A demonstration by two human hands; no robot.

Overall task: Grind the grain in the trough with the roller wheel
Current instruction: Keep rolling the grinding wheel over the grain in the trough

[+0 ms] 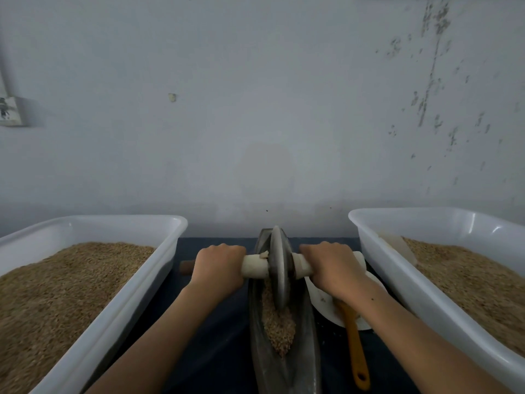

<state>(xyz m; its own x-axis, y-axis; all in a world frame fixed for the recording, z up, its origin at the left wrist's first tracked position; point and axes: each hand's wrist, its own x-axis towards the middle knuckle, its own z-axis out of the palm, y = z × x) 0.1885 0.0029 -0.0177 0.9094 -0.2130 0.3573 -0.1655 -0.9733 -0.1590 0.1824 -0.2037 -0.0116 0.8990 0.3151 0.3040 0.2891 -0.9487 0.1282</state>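
A dark metal boat-shaped trough (257,345) runs away from me down the middle of the dark table. Brown grain (278,325) lies in its groove. A grey metal roller wheel (279,268) stands upright in the trough, toward its far end, on a pale wooden axle (254,267) that crosses it. My left hand (218,267) grips the axle left of the wheel. My right hand (331,268) grips it on the right side. The axle's dark left tip (186,267) sticks out past my left hand.
A white plastic tub (119,305) heaped with grain stands on the left, and a second tub (403,282) with grain on the right. A white bowl (322,302) with an orange-handled tool (355,345) sits under my right wrist. A grey wall (255,109) rises just behind.
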